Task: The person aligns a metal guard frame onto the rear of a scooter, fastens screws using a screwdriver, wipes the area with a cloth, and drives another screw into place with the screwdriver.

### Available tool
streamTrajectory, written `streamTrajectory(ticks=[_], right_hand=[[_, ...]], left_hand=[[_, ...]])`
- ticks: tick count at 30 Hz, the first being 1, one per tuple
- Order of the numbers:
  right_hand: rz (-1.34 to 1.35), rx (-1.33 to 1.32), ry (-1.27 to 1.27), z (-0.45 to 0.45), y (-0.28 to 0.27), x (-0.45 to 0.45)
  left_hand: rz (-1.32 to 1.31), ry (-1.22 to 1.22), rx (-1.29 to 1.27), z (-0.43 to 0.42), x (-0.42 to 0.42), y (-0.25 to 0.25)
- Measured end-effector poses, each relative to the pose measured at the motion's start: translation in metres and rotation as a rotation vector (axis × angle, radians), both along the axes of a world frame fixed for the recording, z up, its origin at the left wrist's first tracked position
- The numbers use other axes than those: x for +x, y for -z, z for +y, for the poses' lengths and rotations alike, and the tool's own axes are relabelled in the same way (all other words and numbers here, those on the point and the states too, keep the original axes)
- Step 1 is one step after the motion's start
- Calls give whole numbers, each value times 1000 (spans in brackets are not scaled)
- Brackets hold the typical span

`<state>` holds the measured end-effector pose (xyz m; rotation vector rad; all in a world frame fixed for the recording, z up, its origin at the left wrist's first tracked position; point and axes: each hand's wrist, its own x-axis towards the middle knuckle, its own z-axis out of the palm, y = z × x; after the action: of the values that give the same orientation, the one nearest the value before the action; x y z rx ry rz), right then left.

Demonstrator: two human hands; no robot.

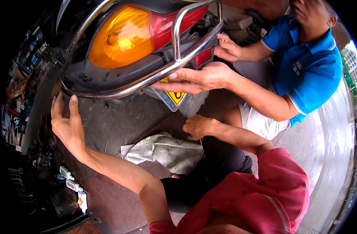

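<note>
The chrome rear rail [127,90] curves around the tail of a motorcycle or scooter. My left hand [70,123] is at the rail's lower left corner, thumb and fingers apart, fingertips at or touching the metal. Low and to the right, my right hand [200,126] is curled closed above a grey, stained cloth [162,152]; whatever it holds is hidden. Inside the rail sits an orange and red tail light [121,37] on black plastic trim [120,71]. A co-worker's hand [203,78] supports the rail from below, and their other hand [227,48] is near the red reflector [203,57].
The co-worker in a blue shirt [303,70] sits close at the right. A yellow and blue number plate [172,99] hangs under the tail. White bottles [73,185] stand at the lower left, with cluttered shelves [26,89] beyond. Pale pavement [334,128] lies at the right.
</note>
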<state>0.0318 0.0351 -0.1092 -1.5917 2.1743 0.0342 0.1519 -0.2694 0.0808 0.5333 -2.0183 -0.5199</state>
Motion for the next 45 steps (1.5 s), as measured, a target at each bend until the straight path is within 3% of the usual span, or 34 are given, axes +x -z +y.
streamTrajectory(ticks=[5,14,45], right_hand=[[-58,92,43,3,-8,-3],[-89,-31,4,4,5,-6],[-103,33,47,-1,-1,-12]], left_hand=[[-29,20,10,11,-7,-1],[-112,-22,-4,7,-9,4],[-125,20,31,3,-21,7]])
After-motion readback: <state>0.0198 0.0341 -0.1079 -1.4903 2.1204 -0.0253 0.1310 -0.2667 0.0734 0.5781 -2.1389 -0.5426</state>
